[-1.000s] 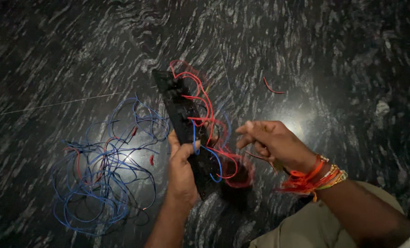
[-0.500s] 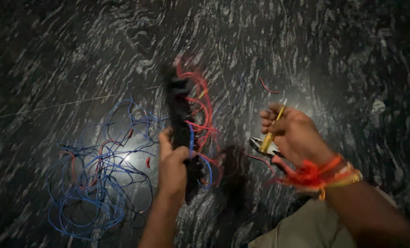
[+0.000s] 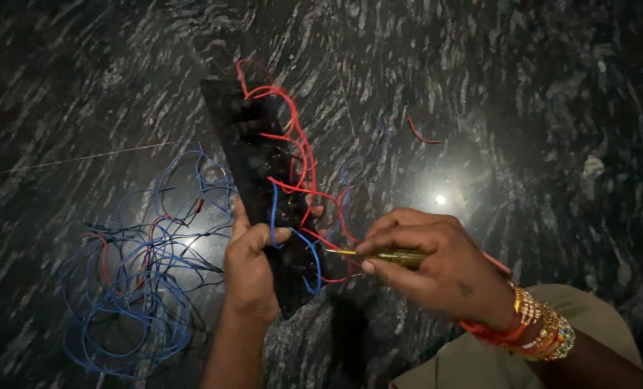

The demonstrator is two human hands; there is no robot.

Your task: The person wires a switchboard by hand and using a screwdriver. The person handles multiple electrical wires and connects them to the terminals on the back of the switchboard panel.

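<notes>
A long black panel [image 3: 264, 180] threaded with red and blue wires is held tilted above the dark marbled floor [image 3: 537, 101], gripped near its lower end by the left hand [image 3: 253, 263], whose fingers are wrapped round the edge and whose thumb is pressed on the face over a blue wire [image 3: 273, 209]. A slim yellow-handled screwdriver [image 3: 379, 255] is pinched between the thumb and curled fingers of the right hand [image 3: 437, 266], and its tip is set against the panel's lower right part, among the red wires [image 3: 296, 148]. Since the panel is steadied by one hand only, it could be twisted by a hard push, and the tip could be judged likely to slip off and nick the insulation or jab the left thumb close by. A loose tangle of blue wire [image 3: 141, 281] lies on the floor to the left, and a short red offcut [image 3: 422, 133] lies far right. No container is seen; nothing is held in any box or tray.
</notes>
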